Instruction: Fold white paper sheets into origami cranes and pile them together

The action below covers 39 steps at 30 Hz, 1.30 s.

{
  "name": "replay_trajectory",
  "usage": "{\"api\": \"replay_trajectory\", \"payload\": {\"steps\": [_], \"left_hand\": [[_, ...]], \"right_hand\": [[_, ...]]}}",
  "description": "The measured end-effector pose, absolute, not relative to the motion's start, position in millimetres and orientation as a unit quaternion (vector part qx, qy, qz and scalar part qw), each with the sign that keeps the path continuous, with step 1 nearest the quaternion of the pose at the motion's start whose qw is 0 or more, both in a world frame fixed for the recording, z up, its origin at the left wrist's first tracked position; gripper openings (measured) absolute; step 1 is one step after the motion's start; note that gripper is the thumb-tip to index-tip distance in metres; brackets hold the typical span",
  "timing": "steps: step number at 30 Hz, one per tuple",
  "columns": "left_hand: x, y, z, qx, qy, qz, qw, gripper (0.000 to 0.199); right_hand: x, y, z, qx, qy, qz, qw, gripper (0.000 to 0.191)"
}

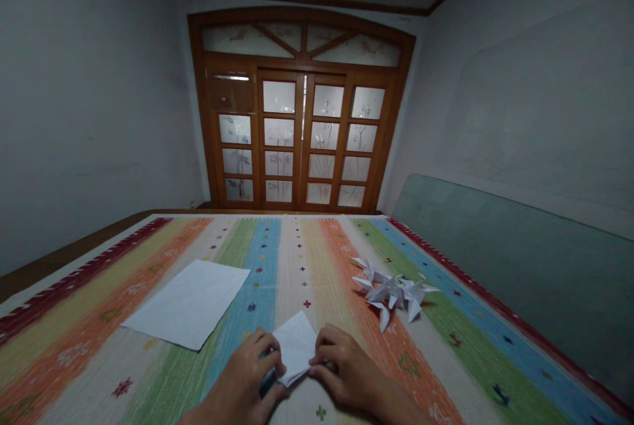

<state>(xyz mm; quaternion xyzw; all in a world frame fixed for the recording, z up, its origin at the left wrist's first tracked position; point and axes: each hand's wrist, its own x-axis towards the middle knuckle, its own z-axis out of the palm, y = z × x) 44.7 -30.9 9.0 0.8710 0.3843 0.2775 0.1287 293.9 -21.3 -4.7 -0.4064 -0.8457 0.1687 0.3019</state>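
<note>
A small folded piece of white paper [296, 346] lies on the striped tablecloth right in front of me, one corner pointing away. My left hand [252, 372] pinches its left edge between thumb and fingers. Something dark shows inside the curl of that hand, too unclear to name. On the opposite side, my right hand [341, 367] has its fingertips and thumb closed on the paper's lower right edge. Both hands rest low over the cloth.
White paper sheets [191, 303] lie flat to the left. Several folded white paper cranes [393, 290] sit clustered at the right. The striped tablecloth [292, 253] covers the table. A pale green board [495, 253] stands along the right side, and wooden glass-paned doors [302, 141] are beyond.
</note>
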Motion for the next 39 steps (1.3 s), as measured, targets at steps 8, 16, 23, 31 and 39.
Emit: {"api": "replay_trajectory", "payload": {"steps": [8,16,23,31,39], "left_hand": [[46,-19,1,0.83,0.425,0.314,0.181,0.014],[50,-14,7,0.757,0.528,0.291,0.251,0.009],[53,-13,3,0.752,0.526,0.307,0.253,0.013],[50,-13,-6,0.787,0.493,0.281,0.242,0.025],[56,-22,6,0.835,0.475,0.217,0.175,0.03]], "right_hand": [[290,-15,-11,-0.438,-0.817,0.206,0.314,0.012],[288,-13,-14,-0.479,-0.793,0.211,0.312,0.009],[285,-13,-8,-0.52,-0.763,0.237,0.3,0.017],[285,-10,-7,-0.498,-0.776,0.256,0.292,0.014],[288,-9,-20,-0.475,-0.793,0.242,0.296,0.018]]}}
